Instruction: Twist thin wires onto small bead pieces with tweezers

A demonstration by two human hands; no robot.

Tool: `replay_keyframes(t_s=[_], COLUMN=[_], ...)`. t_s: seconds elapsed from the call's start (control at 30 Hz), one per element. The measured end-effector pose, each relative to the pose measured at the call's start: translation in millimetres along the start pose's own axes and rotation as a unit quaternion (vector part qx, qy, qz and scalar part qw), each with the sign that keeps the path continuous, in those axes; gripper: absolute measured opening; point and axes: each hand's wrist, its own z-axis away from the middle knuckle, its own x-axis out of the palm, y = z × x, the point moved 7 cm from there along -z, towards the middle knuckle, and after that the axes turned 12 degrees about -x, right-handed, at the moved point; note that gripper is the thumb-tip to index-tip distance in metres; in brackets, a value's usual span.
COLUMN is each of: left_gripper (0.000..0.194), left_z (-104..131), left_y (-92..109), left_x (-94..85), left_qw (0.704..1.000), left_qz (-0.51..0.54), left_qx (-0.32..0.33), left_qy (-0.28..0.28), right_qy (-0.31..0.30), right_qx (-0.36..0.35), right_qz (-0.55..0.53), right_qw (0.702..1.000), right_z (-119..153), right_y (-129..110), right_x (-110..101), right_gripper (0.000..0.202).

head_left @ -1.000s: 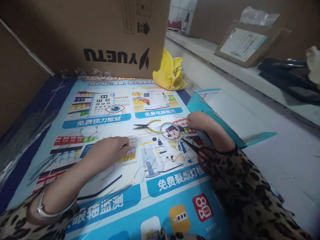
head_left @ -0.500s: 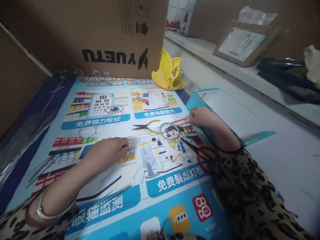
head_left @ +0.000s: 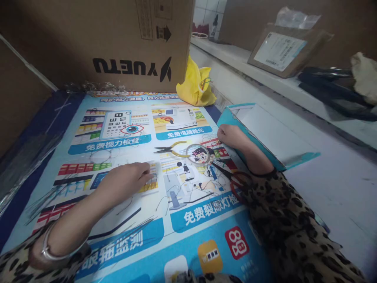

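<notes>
My left hand (head_left: 129, 179) rests over the printed sheet (head_left: 159, 232) at left of centre, its thumb and fingers drawn together; anything between them is too small to make out. My right hand (head_left: 231, 136) is closed beside the teal open box (head_left: 250, 137), and what it grips is hidden. Between the hands lie yellow-handled pliers (head_left: 173, 150), with a round wire ring (head_left: 187, 151) touching their handles. Red-handled scissors (head_left: 232, 177) lie near my right sleeve, partly covered by it. Thin dark wires (head_left: 141, 228) are scattered over the sheet.
A large cardboard box (head_left: 132, 39) stands at the back. Beside it sits a yellow bag (head_left: 196, 84). On the ledge (head_left: 235, 59) at right are a labelled parcel (head_left: 282, 51) and a dark item (head_left: 332, 88). Clear plastic (head_left: 20, 173) lies at left.
The view has shifted slightly, so most things appear a little further left. Both hands keep nearly the same pose and place over the sheet.
</notes>
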Motion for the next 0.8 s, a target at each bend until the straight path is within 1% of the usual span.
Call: replay_keyframes(t_s=[0.2, 0.4, 0.5, 0.57, 0.67, 0.8], left_gripper=[0.032, 0.031, 0.030, 0.030, 0.030, 0.029], left_z=[-2, -2, -2, -1, 0, 0], left_y=[-1, -2, -1, -1, 0, 1], left_x=[2.8, 4.3, 4.1, 3.6, 2.8, 2.0], left_qw=[1.000, 1.000, 1.000, 1.000, 1.000, 1.000], left_qz=[-0.002, -0.006, -0.007, -0.008, -0.010, -0.009], left_qx=[-0.004, -0.011, -0.011, -0.011, -0.011, -0.015], left_qy=[-0.001, 0.000, -0.001, -0.001, -0.001, -0.002], right_qy=[0.004, 0.010, -0.002, -0.027, -0.066, -0.083], right_qx=[0.012, 0.007, -0.029, -0.079, -0.147, -0.161], right_qz=[0.047, 0.092, 0.096, 0.098, 0.131, 0.176], right_qw=[0.999, 0.996, 0.995, 0.992, 0.978, 0.968], right_z=[-1, 1, 2, 1, 2, 3], right_y=[2, -4, -9, -16, -27, -36], right_x=[3, -3, -2, 2, 9, 12], right_gripper=[0.028, 0.033, 0.030, 0.027, 0.027, 0.027])
